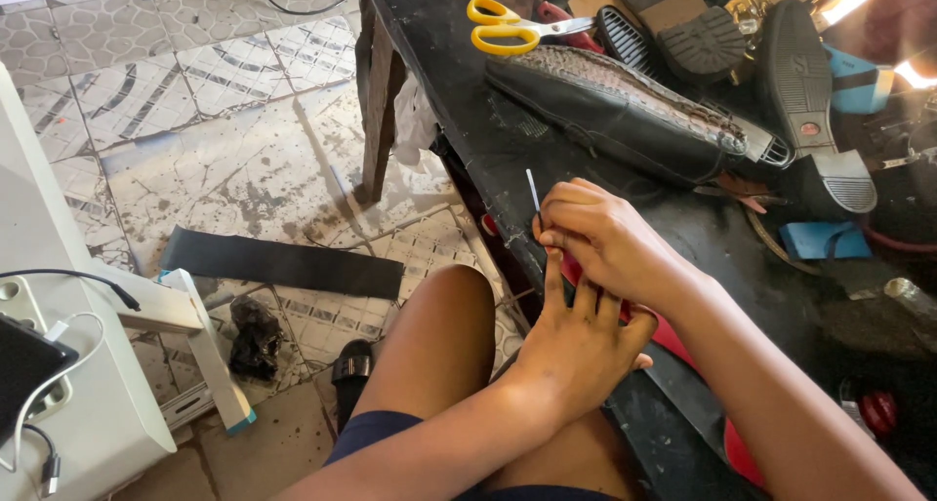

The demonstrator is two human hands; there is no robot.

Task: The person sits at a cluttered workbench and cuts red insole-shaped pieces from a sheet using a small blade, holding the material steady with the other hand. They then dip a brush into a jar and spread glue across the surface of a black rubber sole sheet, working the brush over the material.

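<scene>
Red strip [683,340] lies along the desk [459,81] edge. Left hand [576,350] pressed flat on it, fingers spread. Right hand [605,238] grip pinched on a thin needle [532,191] above. Beyond: black shoe [615,111], then yellow scissors [503,28].

Left hand [576,350]: bare, palm down, fingers spread flat and pointing up-frame, wrist bent, forearm entering from bottom left across the thigh. Right hand [600,238]: bare, crossed just above the left, fingers curled tight into a pinch at the tips, knuckles up; forearm running in from the lower right corner. Hands touching, right overlapping left fingertips.
</scene>
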